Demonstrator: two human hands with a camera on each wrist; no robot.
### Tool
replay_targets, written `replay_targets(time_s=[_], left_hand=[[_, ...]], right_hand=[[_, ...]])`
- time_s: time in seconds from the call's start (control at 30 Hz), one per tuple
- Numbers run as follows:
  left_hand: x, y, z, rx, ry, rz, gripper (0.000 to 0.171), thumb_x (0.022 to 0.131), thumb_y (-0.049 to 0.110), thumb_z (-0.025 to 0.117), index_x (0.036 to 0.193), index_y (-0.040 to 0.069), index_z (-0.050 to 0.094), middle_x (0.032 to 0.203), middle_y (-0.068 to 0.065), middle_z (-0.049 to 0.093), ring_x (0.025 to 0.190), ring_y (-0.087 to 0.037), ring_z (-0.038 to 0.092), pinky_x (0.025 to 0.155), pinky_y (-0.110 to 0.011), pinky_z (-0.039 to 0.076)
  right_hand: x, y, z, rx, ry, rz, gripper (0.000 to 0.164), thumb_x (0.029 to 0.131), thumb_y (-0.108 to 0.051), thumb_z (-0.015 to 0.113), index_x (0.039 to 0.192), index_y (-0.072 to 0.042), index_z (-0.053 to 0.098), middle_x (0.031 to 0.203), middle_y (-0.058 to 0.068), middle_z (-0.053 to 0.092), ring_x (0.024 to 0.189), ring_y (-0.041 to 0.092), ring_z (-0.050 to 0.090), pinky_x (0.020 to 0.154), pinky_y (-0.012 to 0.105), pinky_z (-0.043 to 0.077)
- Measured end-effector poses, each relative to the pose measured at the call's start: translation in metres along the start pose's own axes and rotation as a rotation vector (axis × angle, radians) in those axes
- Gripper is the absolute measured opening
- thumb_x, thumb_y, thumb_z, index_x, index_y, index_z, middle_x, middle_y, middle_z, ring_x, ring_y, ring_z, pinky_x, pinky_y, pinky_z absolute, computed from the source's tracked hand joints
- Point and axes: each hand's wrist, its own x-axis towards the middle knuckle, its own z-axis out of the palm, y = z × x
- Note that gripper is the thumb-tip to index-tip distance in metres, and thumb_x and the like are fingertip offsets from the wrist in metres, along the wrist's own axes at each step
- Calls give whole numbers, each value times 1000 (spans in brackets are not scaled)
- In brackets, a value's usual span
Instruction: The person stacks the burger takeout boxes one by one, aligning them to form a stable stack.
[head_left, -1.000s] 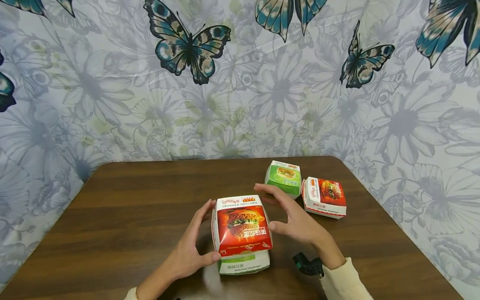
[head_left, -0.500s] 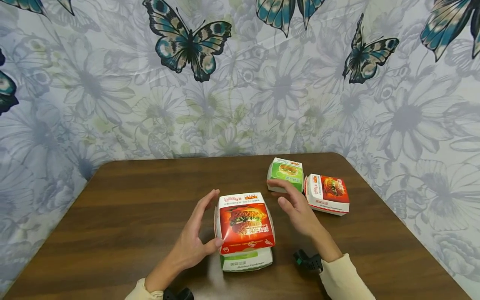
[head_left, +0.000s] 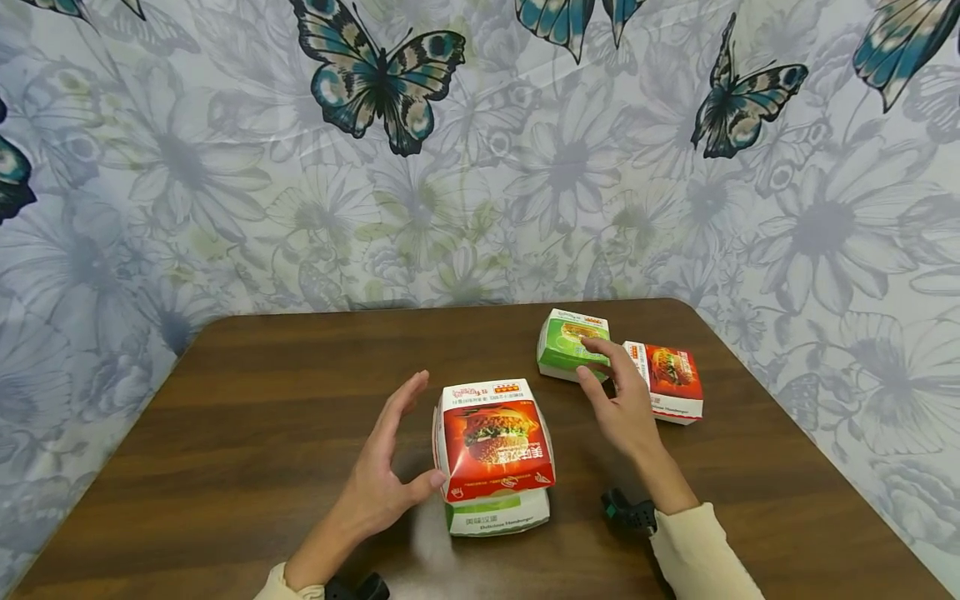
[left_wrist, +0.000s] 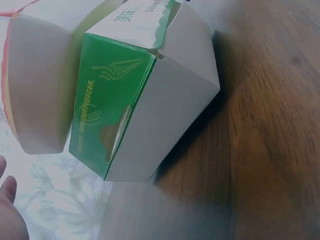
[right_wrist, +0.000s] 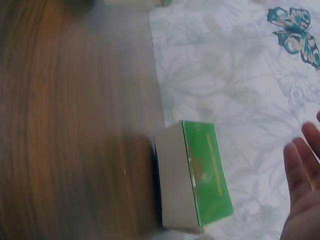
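Note:
A red-topped hamburger box [head_left: 497,450] stands stacked on a green and white hamburger box [head_left: 499,514] near the table's front middle. To the left of this stack is my left hand [head_left: 381,479], fingers spread and relaxed, thumb tip right at the top box's lower left edge. In the left wrist view, the lower box [left_wrist: 112,105] shows its green and white sides. My right hand [head_left: 628,408] reaches over the table toward the back right, fingers loosely bent. It partly covers a second green hamburger box [head_left: 558,346] and a second red hamburger box [head_left: 673,371].
The brown wooden table [head_left: 300,400] has rounded far corners. Behind it hangs a floral wall covering [head_left: 480,208] with butterflies. A dark wrist device [head_left: 628,510] sits by the right cuff.
My right hand has left the stack's right side and moved right and away, toward the two back boxes. The left hand has eased slightly off the stack, which stays in place.

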Motion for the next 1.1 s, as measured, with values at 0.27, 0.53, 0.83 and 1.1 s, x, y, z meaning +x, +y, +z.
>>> replay_targets(time_s=[0.27, 0.53, 0.83, 1.1], left_hand=[[-6, 3, -2, 57, -6, -31, 104, 76, 23, 83, 164, 18, 27, 167, 0, 33, 152, -21, 33, 120, -25, 27], [-9, 2, 2, 81, -5, -35, 104, 76, 23, 83, 164, 19, 28, 166, 1, 35, 150, -19, 35, 120, -24, 27], [-2, 3, 5, 71, -37, -31, 104, 77, 28, 84, 164, 20, 27, 166, 2, 33, 150, -22, 33, 121, -26, 27], [15, 5, 7, 19, -91, 1, 100, 82, 45, 78, 164, 20, 26, 168, 2, 28, 151, -24, 30, 116, -68, 28]], right_hand=[[0, 14, -13, -204, 194, -29, 48, 93, -13, 73, 138, -2, 59, 137, 16, 59, 129, 31, 55, 103, 17, 41], [0, 27, -22, -285, 326, -5, 52, 90, -19, 77, 135, 0, 61, 134, 20, 61, 125, 38, 54, 102, 39, 41], [1, 39, -31, -334, 394, 70, 63, 86, -24, 82, 137, 3, 57, 134, 26, 57, 127, 44, 49, 101, 57, 38], [-3, 51, -32, -379, 404, 67, 65, 84, -26, 84, 134, 5, 58, 133, 25, 57, 129, 46, 44, 109, 61, 31]])
